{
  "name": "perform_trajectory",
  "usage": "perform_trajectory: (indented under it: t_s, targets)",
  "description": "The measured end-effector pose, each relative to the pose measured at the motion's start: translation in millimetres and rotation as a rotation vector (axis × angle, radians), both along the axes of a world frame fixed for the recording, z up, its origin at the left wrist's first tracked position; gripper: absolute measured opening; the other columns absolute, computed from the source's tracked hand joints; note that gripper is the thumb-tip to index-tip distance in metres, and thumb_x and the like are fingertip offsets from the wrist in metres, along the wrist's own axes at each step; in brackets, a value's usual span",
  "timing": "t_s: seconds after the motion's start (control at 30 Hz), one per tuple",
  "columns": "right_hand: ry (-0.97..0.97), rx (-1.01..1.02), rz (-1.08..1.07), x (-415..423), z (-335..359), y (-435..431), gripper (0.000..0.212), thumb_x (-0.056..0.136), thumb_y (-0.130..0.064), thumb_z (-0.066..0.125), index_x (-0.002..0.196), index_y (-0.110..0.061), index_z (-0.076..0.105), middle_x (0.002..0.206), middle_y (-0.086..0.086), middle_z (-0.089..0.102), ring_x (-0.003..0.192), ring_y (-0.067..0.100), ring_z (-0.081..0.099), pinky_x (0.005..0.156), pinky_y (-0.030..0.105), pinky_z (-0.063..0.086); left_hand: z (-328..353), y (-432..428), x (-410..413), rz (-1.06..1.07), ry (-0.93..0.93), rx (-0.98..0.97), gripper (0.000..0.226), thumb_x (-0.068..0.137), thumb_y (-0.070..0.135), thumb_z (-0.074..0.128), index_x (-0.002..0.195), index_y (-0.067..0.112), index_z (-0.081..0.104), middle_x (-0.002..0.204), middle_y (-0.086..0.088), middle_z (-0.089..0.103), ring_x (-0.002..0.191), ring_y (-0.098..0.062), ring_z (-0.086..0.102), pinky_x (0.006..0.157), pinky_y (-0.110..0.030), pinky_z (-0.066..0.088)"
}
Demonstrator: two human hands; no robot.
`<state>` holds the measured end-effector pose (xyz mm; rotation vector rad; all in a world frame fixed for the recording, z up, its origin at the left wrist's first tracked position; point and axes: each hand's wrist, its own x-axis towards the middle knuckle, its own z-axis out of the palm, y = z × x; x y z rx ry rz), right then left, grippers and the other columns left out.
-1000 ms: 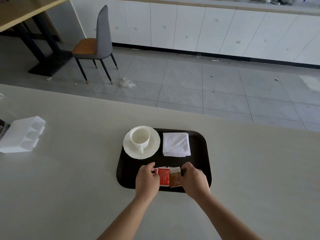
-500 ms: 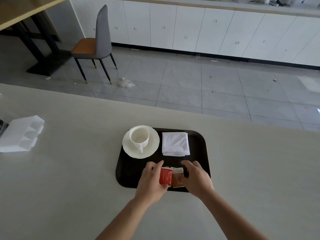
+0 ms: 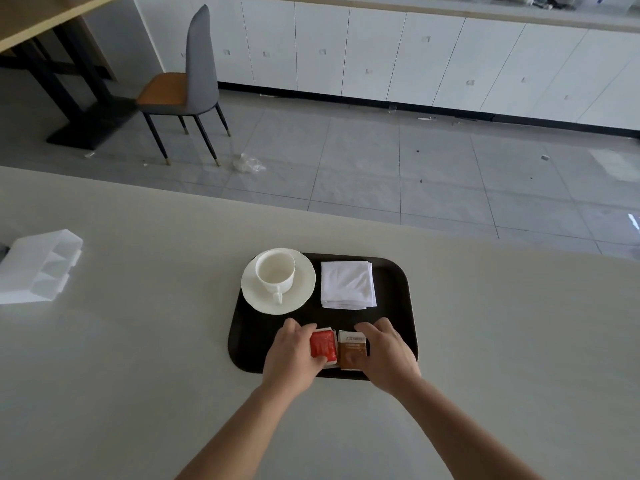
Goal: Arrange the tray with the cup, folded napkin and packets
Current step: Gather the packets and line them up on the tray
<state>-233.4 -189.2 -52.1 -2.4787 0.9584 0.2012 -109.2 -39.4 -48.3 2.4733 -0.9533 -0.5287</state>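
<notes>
Two small packets lie side by side at the lower middle of the frame, on the near part of a dark tray [image 3: 394, 289], each with its long side running from the near edge toward the far edge. The red packet [image 3: 323, 348] is on the left, and the brown packet [image 3: 351, 350], with a white band at its far end, touches it on the right. The left hand [image 3: 294, 355] curls around the red packet's left side, thumb and fingers pinching its edges. The right hand [image 3: 389, 351] cups the brown packet's right side, fingertips on its far corner. Above them, a white cup [image 3: 275, 273] stands on a saucer [image 3: 298, 296], its handle pointing toward the near edge. A folded white napkin [image 3: 347, 285] lies to its right. The tray rests on a pale counter [image 3: 138, 358].
</notes>
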Motion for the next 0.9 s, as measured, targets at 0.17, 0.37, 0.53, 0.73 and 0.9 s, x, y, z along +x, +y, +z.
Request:
perform_trajectory:
  t_s: [0.17, 0.37, 0.53, 0.73, 0.9]
  targets:
    - [-0.035, -0.119, 0.06, 3.7, 1.1, 2.1, 0.065, 0.082, -0.045, 0.07, 0.141, -0.037, 0.044, 0.127, -0.008, 0.046, 0.117, 0.018, 0.04, 0.078, 0.028, 0.05, 2.9, -3.4, 3.9, 0.091, 0.124, 0.003, 0.067, 0.076, 0.038, 0.068, 0.137, 0.02, 0.048, 0.116, 0.002, 0.046, 0.105, -0.015, 0.054, 0.085, -0.027, 0.048]
    - [-0.058, -0.16, 0.195, 29.4, 5.1, 15.4, 0.045, 0.087, -0.053, 0.055, 0.13, -0.038, 0.054, 0.127, -0.003, 0.046, 0.119, 0.023, 0.038, 0.096, 0.035, 0.038, 5.9, -7.4, 2.2, 0.071, 0.133, 0.005, 0.054, 0.083, 0.028, 0.061, 0.135, 0.017, 0.051, 0.115, -0.003, 0.048, 0.1, -0.021, 0.059, 0.083, -0.029, 0.049]
    - [-0.072, -0.175, 0.183, 22.7, 1.1, 17.2, 0.037, 0.083, -0.054, 0.055, 0.116, -0.038, 0.06, 0.122, -0.003, 0.045, 0.117, 0.023, 0.038, 0.095, 0.038, 0.036, 6.3, -6.1, 0.3, 0.159, 0.165, -0.056, 0.053, 0.085, 0.02, 0.059, 0.137, 0.017, 0.051, 0.116, -0.005, 0.054, 0.1, -0.019, 0.06, 0.085, -0.029, 0.05]
    - [-0.087, -0.097, 0.15, 18.7, 0.5, 16.6, 0.044, 0.085, -0.053, 0.056, 0.127, -0.04, 0.054, 0.129, -0.005, 0.044, 0.124, 0.022, 0.036, 0.1, 0.038, 0.037, 5.4, -2.6, 0.4, 0.184, 0.183, -0.092, 0.052, 0.084, 0.01, 0.057, 0.135, 0.017, 0.054, 0.111, -0.002, 0.056, 0.097, -0.014, 0.059, 0.082, -0.024, 0.048]
    - [-0.152, -0.052, 0.015, 6.3, 2.4, 3.8, 0.055, 0.093, -0.041, 0.057, 0.143, -0.023, 0.046, 0.135, -0.005, 0.05, 0.122, 0.021, 0.043, 0.1, 0.035, 0.042, 5.6, -2.5, 0.6, 0.236, 0.21, -0.133, 0.049, 0.085, 0.008, 0.056, 0.133, 0.016, 0.057, 0.11, 0.001, 0.061, 0.096, -0.01, 0.057, 0.078, -0.02, 0.046]
